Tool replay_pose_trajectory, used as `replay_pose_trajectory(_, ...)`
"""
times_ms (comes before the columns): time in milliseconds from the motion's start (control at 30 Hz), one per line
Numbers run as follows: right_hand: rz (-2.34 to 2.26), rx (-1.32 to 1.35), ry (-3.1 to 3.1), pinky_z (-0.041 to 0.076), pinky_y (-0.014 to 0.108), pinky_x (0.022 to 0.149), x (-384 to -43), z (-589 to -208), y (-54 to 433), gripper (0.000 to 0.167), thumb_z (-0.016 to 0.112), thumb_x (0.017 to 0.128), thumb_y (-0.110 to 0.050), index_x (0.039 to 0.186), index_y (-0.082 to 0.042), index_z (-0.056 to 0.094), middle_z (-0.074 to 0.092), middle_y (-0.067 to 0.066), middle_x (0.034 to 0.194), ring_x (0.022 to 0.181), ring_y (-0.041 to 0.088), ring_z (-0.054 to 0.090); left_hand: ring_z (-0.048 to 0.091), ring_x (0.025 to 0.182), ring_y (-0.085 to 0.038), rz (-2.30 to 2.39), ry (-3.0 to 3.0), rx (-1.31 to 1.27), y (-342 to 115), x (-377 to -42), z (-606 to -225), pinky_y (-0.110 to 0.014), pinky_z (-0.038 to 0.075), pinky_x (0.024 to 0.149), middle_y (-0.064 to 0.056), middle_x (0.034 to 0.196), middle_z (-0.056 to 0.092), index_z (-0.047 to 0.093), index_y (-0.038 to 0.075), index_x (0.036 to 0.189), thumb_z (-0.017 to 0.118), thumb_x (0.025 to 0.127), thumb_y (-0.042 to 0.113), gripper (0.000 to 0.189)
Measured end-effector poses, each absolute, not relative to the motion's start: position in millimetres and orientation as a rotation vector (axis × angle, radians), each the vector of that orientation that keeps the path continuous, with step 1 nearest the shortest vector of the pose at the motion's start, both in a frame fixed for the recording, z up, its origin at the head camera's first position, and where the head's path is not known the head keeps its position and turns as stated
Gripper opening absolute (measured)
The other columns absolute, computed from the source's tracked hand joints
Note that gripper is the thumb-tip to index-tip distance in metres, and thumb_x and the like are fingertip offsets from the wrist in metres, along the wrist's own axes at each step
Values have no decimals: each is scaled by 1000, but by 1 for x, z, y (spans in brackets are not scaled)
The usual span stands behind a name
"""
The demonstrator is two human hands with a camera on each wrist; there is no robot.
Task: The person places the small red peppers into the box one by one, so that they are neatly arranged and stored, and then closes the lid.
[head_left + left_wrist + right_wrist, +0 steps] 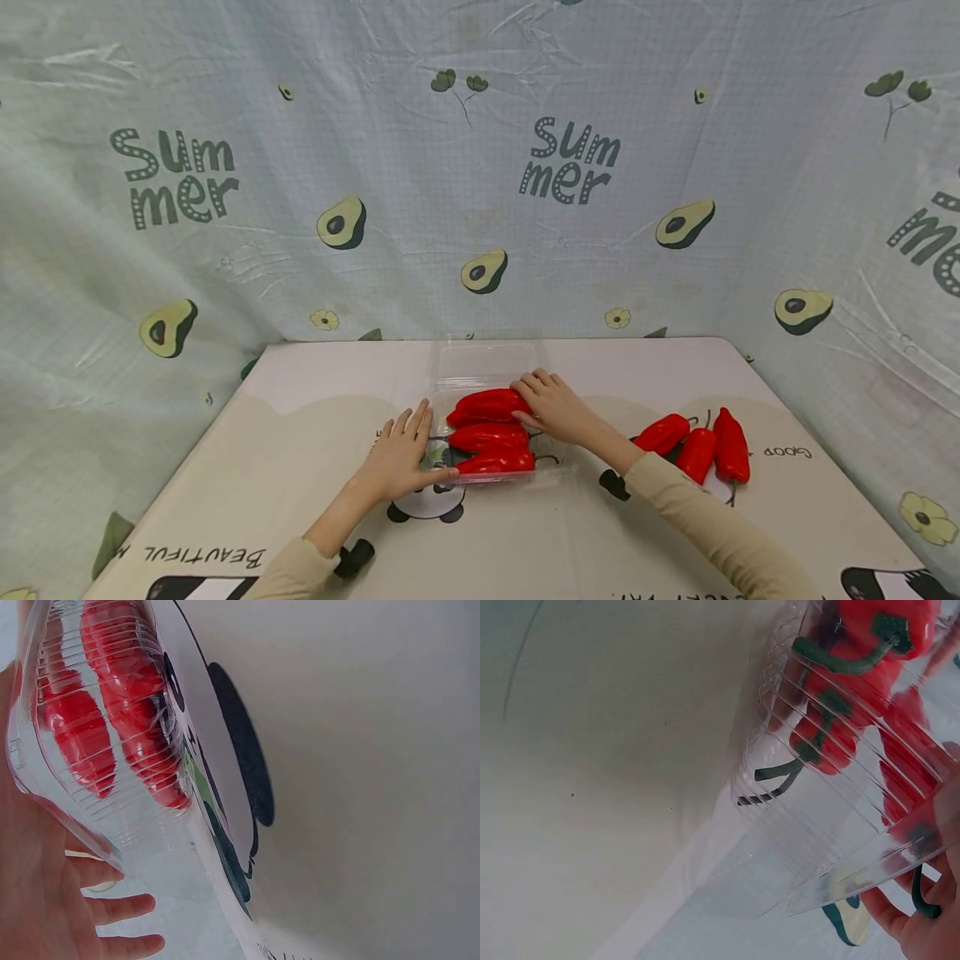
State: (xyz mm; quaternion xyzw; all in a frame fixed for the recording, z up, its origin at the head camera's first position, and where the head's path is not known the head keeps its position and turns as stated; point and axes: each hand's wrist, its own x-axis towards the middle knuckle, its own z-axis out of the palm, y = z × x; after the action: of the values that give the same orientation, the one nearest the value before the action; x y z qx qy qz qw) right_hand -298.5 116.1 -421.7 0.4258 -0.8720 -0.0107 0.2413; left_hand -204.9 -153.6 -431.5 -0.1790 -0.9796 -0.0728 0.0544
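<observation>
A clear plastic clamshell box point(495, 478) lies mid-table with its lid point(489, 363) folded back. Several red peppers with green stems are in it, including a middle pepper point(489, 437) and a near pepper point(497, 461). My left hand point(397, 457) rests against the box's left side, fingers straight and spread, thumb along the near rim. At the far right of the box, my right hand point(558, 408) holds the stem end of the far red pepper point(486, 407). In the right wrist view, a dark green stem point(917, 892) sticks out beside the right hand's fingers point(885, 911).
Right of the box, beyond my right forearm, lie three more red peppers point(697, 454) close together. The table point(315, 467) has a printed cover with panda figures and lettering. A hanging sheet point(420, 167) with avocado prints stands behind and at both sides.
</observation>
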Motion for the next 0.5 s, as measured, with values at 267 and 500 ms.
replay_pose_trajectory(267, -20, 1150, -2373, 43, 32, 76, -301, -422, 111, 36, 55, 86, -37, 111, -11, 53, 53, 2, 100, 94, 18, 44, 30, 128, -39, -191, -2981, -545, -153, -205, -432, -57, 26, 101, -16, 147, 21, 24, -2, 139, 47, 74, 68, 99)
replay_pose_trajectory(500, -39, 1115, -2388, 43, 32, 75, -305, -426, 108, 35, 51, 88, -39, 111, -12, 52, 52, 2, 100, 93, 18, 43, 31, 127, -39, -184, -2975, -548, -153, -205, -432, -57, 27, 101, -16, 147, 22, 24, -2, 139, 47, 74, 68, 99)
